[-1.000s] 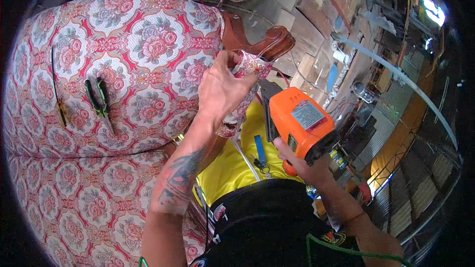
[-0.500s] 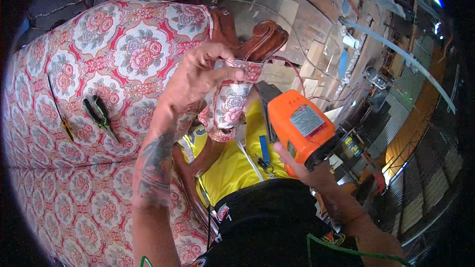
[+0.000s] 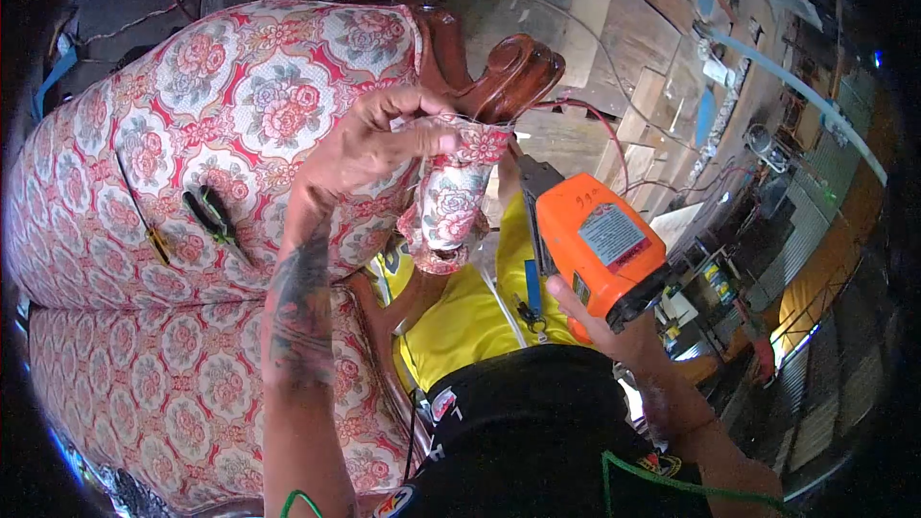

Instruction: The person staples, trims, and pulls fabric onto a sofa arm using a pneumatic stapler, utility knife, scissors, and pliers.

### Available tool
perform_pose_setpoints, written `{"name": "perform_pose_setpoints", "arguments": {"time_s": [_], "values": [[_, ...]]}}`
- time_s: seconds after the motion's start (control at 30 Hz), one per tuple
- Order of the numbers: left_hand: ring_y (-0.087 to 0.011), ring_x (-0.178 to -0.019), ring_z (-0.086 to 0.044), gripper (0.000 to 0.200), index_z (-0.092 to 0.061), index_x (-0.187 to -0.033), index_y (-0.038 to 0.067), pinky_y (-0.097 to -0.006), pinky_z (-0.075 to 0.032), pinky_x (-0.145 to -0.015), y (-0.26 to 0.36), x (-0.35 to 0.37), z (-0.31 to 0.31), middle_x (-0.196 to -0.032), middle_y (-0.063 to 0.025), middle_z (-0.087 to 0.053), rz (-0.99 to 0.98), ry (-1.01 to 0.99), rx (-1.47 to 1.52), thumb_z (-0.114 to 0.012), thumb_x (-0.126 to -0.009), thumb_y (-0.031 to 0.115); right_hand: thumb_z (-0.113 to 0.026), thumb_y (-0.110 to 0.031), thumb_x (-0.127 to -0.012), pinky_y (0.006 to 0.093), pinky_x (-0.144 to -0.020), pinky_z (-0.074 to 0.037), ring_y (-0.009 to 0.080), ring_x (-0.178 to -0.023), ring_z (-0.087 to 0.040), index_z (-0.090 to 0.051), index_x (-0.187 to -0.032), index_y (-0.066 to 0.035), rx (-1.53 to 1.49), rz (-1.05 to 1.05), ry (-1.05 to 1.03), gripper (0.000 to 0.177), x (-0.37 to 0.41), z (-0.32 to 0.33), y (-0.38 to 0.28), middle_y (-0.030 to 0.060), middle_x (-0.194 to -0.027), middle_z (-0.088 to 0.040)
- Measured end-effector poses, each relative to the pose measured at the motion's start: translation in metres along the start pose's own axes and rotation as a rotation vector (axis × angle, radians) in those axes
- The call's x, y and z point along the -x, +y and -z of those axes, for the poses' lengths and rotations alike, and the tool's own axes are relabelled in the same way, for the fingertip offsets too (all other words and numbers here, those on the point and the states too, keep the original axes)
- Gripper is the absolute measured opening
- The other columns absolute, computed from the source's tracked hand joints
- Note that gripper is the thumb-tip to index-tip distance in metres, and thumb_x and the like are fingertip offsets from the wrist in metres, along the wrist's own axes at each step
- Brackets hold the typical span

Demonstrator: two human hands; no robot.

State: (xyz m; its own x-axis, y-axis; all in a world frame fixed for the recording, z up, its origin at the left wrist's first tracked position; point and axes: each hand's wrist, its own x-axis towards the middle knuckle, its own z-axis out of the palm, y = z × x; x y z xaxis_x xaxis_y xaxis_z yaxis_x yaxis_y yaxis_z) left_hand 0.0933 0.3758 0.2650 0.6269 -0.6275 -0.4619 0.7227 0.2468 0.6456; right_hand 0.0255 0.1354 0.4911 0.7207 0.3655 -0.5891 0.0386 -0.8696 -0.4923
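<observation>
Pinching the upper edge of a red-and-white floral fabric cover [image 3: 451, 206] near the glossy brown carved wooden scroll [image 3: 513, 67], my left hand [image 3: 360, 149] sits opposite my right hand [image 3: 609, 331], wrapped around a boxy orange power tool [image 3: 595, 240], its trigger finger hidden from me. A slack pinch could let the cover pucker, I judge, and a careless swing of the tool's black nose could catch my thumb. Farther out, jolting the floral upholstery [image 3: 278, 105] could send the green-and-black-handled metal pliers [image 3: 216, 221] sliding.
</observation>
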Motion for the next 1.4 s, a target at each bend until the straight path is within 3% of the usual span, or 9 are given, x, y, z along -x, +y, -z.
{"name": "perform_pose_setpoints", "arguments": {"time_s": [0.27, 0.37, 0.43, 0.53, 0.77, 0.97, 1.2, 1.27, 1.4], "values": [[-0.0294, -0.093, -0.066, 0.027, -0.079, -0.095, 0.009, -0.0409, -0.049, -0.082, -0.024, 0.044, -0.041, -0.098, -0.0098, -0.069, -0.513, 0.340, -0.780, -0.075, -0.072, -0.003, -0.080, -0.015, -0.092, 0.0368, -0.073, -0.054, 0.0231, -0.080, -0.068, -0.068, -0.107, -0.001, 0.100, 0.094, -0.003, 0.024, 0.003, 0.005, 0.003, 0.0092, -0.093, -0.069], [-0.0291, -0.092, -0.066, 0.034, -0.079, -0.093, 0.009, -0.0422, -0.050, -0.081, -0.053, 0.054, -0.063, -0.099, -0.0075, -0.069, -0.718, 0.469, -0.753, -0.071, -0.064, -0.005, -0.076, -0.016, -0.095, 0.0340, -0.068, -0.053, 0.0173, -0.076, -0.066, -0.067, -0.105, -0.001, 0.000, -0.078, -0.039, 0.020, 0.003, 0.000, -0.001, 0.0068, -0.090, -0.066], [-0.0286, -0.091, -0.066, 0.039, -0.080, -0.094, 0.009, -0.0425, -0.051, -0.080, -0.062, 0.056, -0.069, -0.098, -0.0069, -0.069, -0.732, 0.564, -0.740, -0.069, -0.060, -0.006, -0.073, -0.024, -0.095, 0.0461, -0.076, -0.052, 0.0333, -0.082, -0.068, -0.068, -0.098, -0.006, -0.184, -0.407, -0.074, 0.018, 0.001, -0.004, -0.005, 0.0098, -0.086, -0.068], [-0.0282, -0.090, -0.065, 0.039, -0.080, -0.095, 0.009, -0.0421, -0.052, -0.079, -0.065, 0.053, -0.070, -0.098, -0.0068, -0.069, -0.800, 0.617, -0.758, -0.070, -0.060, -0.006, -0.072, -0.022, -0.096, 0.0451, -0.074, -0.051, 0.0312, -0.080, -0.067, -0.068, -0.097, -0.006, -0.305, -0.477, -0.034, 0.017, -0.001, -0.002, -0.010, 0.0095, -0.085, -0.068], [-0.0277, -0.088, -0.065, 0.039, -0.079, -0.097, 0.009, -0.0412, -0.052, -0.080, -0.065, 0.054, -0.069, -0.097, -0.0068, -0.069, -0.806, 0.640, -0.697, -0.070, -0.062, -0.005, -0.073, -0.022, -0.097, 0.0444, -0.075, -0.052, 0.0285, -0.081, -0.067, -0.067, -0.097, -0.005, -0.290, -0.559, -0.091, 0.018, 0.015, -0.003, -0.004, 0.0090, -0.087, -0.068], [-0.0319, -0.093, -0.068, 0.027, -0.078, -0.102, 0.007, -0.0400, -0.053, -0.084, -0.036, 0.019, -0.034, -0.099, -0.0104, -0.072, -0.610, 0.603, -0.467, -0.070, -0.079, -0.005, -0.074, -0.021, -0.096, 0.0432, -0.077, -0.053, 0.0298, -0.084, -0.067, -0.068, -0.101, -0.004, -0.301, -0.598, -0.111, 0.019, 0.014, 0.007, -0.010, 0.0105, -0.090, -0.069], [-0.0166, -0.094, -0.068, 0.015, -0.074, -0.104, 0.001, -0.0310, -0.054, -0.084, -0.037, -0.006, -0.014, -0.102, -0.0071, -0.073, -0.399, 0.273, -0.141, -0.078, -0.091, 0.007, -0.071, -0.027, -0.098, 0.0410, -0.079, -0.054, 0.0253, -0.088, -0.067, -0.069, -0.109, -0.003, -0.320, -0.745, -0.165, 0.026, 0.023, 0.004, -0.008, 0.0095, -0.097, -0.069], [-0.0223, -0.095, -0.068, 0.026, -0.074, -0.108, 0.005, -0.0342, -0.053, -0.088, -0.032, 0.000, -0.023, -0.104, -0.0101, -0.072, -0.595, 0.658, -0.388, -0.083, -0.086, 0.017, -0.071, -0.028, -0.098, 0.0409, -0.079, -0.054, 0.0244, -0.088, -0.067, -0.069, -0.110, -0.003, -0.330, -0.784, -0.182, 0.027, 0.024, 0.005, -0.006, 0.0094, -0.098, -0.069], [-0.0232, -0.093, -0.065, 0.016, -0.068, -0.101, 0.001, -0.0363, -0.051, -0.087, -0.063, 0.019, -0.048, -0.101, -0.0113, -0.069, -0.399, 0.930, 0.051, -0.075, -0.093, 0.013, -0.072, -0.027, -0.098, 0.0408, -0.079, -0.055, 0.0239, -0.089, -0.068, -0.068, -0.112, -0.003, -0.291, -0.708, -0.160, 0.028, 0.023, 0.009, -0.011, 0.0098, -0.099, -0.069]]}}
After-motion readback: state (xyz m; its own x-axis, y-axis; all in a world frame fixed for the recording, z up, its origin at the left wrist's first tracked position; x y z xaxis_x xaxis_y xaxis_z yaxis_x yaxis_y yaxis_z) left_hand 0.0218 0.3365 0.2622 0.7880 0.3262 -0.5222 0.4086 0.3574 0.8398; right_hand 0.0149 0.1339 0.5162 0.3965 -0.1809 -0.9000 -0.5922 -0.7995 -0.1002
